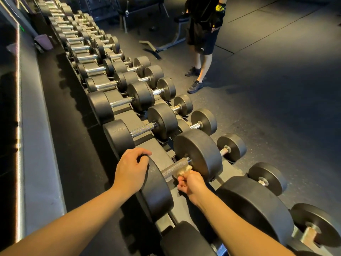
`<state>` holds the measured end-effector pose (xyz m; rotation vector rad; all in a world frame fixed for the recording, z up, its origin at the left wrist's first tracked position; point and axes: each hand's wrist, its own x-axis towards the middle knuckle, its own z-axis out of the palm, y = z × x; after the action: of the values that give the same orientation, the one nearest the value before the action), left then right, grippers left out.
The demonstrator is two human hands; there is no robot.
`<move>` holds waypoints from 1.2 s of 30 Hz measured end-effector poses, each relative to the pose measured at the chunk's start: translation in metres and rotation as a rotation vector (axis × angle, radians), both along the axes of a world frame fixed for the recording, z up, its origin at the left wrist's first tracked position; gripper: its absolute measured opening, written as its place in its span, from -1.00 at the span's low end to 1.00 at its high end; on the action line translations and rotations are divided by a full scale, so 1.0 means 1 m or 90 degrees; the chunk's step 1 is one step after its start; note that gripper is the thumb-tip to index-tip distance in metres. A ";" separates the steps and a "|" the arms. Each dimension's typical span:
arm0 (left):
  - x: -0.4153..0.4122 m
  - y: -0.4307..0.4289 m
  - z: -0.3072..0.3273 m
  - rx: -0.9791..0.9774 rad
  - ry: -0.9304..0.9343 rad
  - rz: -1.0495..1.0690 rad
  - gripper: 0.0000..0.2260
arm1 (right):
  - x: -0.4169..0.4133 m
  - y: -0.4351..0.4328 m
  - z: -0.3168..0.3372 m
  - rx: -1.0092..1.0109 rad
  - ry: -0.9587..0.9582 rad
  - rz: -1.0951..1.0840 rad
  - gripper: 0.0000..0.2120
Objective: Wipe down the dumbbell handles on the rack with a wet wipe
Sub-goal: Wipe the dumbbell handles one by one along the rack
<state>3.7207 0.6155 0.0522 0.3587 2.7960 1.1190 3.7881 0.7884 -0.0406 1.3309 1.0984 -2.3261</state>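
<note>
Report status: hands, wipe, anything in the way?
Left hand grips weight head. Right hand pinches wipe against handle. Person stands beyond rack, not blocking.

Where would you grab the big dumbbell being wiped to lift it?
By its knurled handle, from above: the bar spans two broad heads and is bare on top. The right hand presses the wet wipe to its near side; the left hand grips the left head.

Dumbbell heads (198,152): matte black | handle (172,168): silver, knurled crosshatch | wipe (185,170) under handle: cream | glove (219,14): black, yellow chevrons
</note>
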 end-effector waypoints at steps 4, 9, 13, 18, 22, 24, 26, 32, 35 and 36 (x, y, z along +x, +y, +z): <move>-0.001 -0.001 -0.002 0.004 0.004 -0.001 -0.76 | -0.005 -0.015 0.009 0.040 -0.027 0.113 -0.77; -0.002 0.002 0.000 0.001 0.019 -0.007 -0.76 | 0.013 -0.015 0.028 0.222 0.131 0.437 -0.71; 0.000 0.001 0.003 -0.003 0.026 -0.015 -0.77 | 0.007 -0.004 0.040 0.313 0.207 0.546 -0.76; -0.001 -0.002 0.002 -0.006 0.025 -0.029 -0.79 | -0.021 -0.005 0.048 0.678 0.217 0.504 -0.74; -0.016 -0.007 0.012 -0.034 -0.023 -0.134 -0.77 | -0.040 -0.006 0.079 0.690 0.303 0.490 -0.67; -0.031 -0.015 0.022 0.007 -0.070 -0.199 -0.67 | -0.050 -0.009 0.097 0.621 0.366 0.505 -0.62; -0.051 -0.024 0.031 0.065 -0.083 -0.251 -0.69 | -0.063 -0.015 0.109 0.593 0.383 0.513 -0.62; -0.112 -0.042 0.046 0.184 -0.170 -0.124 -0.98 | -0.101 -0.052 0.128 0.464 0.336 0.297 -0.85; -0.141 -0.048 0.050 0.237 -0.307 -0.041 -0.93 | -0.122 -0.070 0.132 0.425 0.378 0.271 -0.75; -0.149 -0.050 0.053 0.237 -0.349 -0.043 -0.91 | -0.128 -0.074 0.132 0.478 0.388 0.278 -0.75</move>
<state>3.5718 0.5655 0.1047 0.1413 2.0925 1.4587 3.6600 0.7147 0.0911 0.4010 2.3292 -2.0741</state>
